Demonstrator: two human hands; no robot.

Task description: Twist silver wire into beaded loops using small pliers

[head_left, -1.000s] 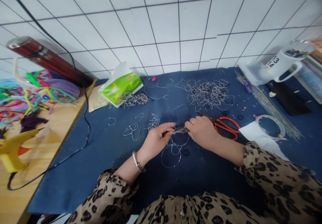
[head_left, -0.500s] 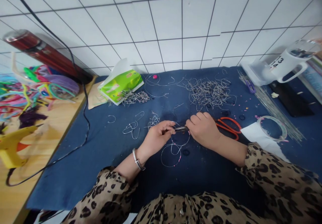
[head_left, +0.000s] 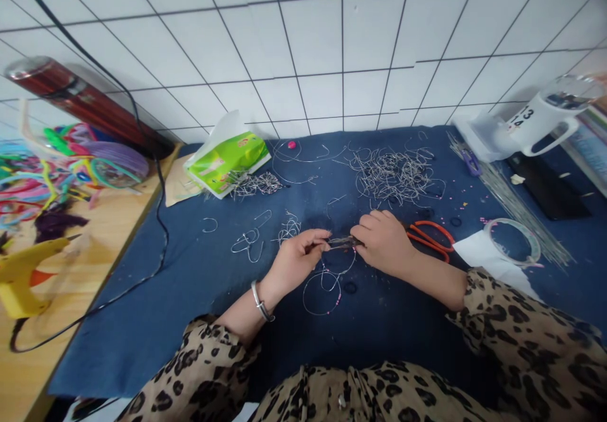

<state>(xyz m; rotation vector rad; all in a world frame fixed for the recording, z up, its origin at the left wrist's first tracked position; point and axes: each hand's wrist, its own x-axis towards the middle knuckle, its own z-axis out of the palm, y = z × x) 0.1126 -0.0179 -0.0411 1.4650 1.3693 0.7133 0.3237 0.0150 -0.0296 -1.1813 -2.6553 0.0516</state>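
Observation:
My left hand (head_left: 303, 249) has thumb and fingertips pinched on a thin wire at the tips of the dark metal pliers (head_left: 345, 243). My right hand (head_left: 383, 238) is closed round the pliers, which point left; its palm hides their handles. Below the jaws, a looped wire piece (head_left: 324, 312) with small pink beads hangs or rests against the blue cloth; which of these I cannot tell. Orange looped handles (head_left: 431, 240) show beyond my right hand, with the rest of that tool hidden. A small tangle of bent wires (head_left: 290, 226) lies behind my left hand.
A large pile of bent wires (head_left: 393, 175) lies at the back. Left are a green tissue pack (head_left: 227, 162), loose wire hooks (head_left: 249, 245), a yellow glue gun (head_left: 28, 276) and its black cord. Right are a clear ring-shaped roll (head_left: 515, 260), straight wires (head_left: 516, 200) and a white mug (head_left: 545, 121).
My right hand has shifted slightly along the pliers, so more of the jaws shows between my hands. My left hand and the beaded loops are nearly where they were.

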